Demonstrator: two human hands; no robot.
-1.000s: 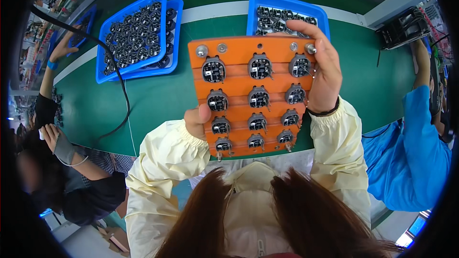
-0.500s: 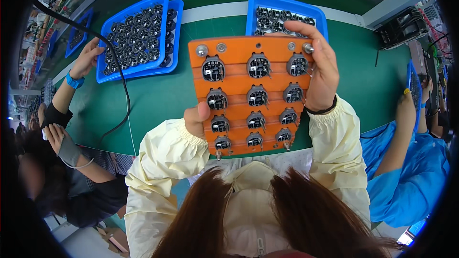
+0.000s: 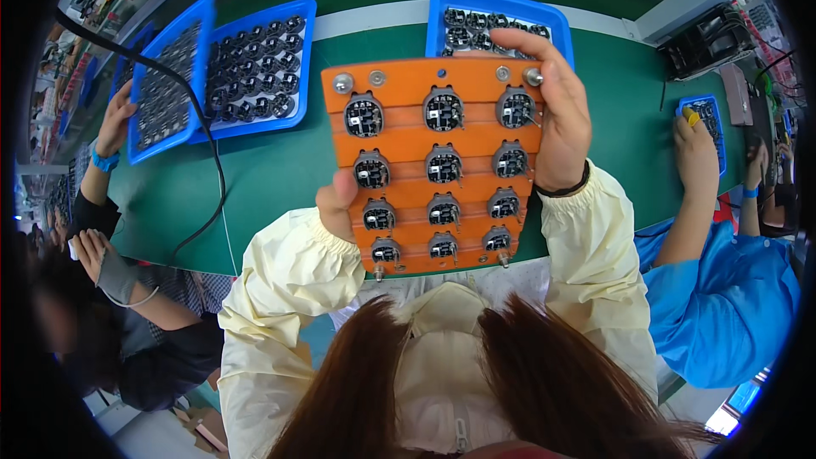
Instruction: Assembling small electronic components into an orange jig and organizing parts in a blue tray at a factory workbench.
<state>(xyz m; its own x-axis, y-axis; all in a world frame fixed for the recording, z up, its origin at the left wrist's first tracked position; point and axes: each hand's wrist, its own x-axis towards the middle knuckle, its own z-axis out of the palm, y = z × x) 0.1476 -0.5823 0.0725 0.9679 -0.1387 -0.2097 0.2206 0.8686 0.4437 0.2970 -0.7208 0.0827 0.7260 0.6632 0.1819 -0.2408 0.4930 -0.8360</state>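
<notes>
Both my hands hold up an orange fixture plate (image 3: pixel 408 143), tilted so its face shows. Rows of small round black-and-grey electronic parts (image 3: pixel 444 164) sit in its pockets, thin leads sticking out at their sides. Metal pins stand at the plate's corners. My left hand (image 3: pixel 337 202) grips the lower left edge, thumb on the front and the other fingers hidden behind. Along the upper right edge is my right hand (image 3: pixel 563 123), its index finger reaching over the top corner. Behind the plate, a blue tray (image 3: pixel 557 17) of similar round parts is partly covered.
At left, a person's hand (image 3: pixel 115 121) lifts a filled blue tray (image 3: pixel 206 42) off another blue tray (image 3: pixel 311 34). A black cable (image 3: pixel 223 174) hangs across the left side. Rightward, another person's hand (image 3: pixel 695 146) is at a smaller blue tray (image 3: pixel 722 153) on the green table (image 3: pixel 625 119).
My hands and the plate have shifted slightly left and up. The person at left has moved the upper tray leftward, uncovering the one beneath. The right-hand person's tray now lies lower and flatter.
</notes>
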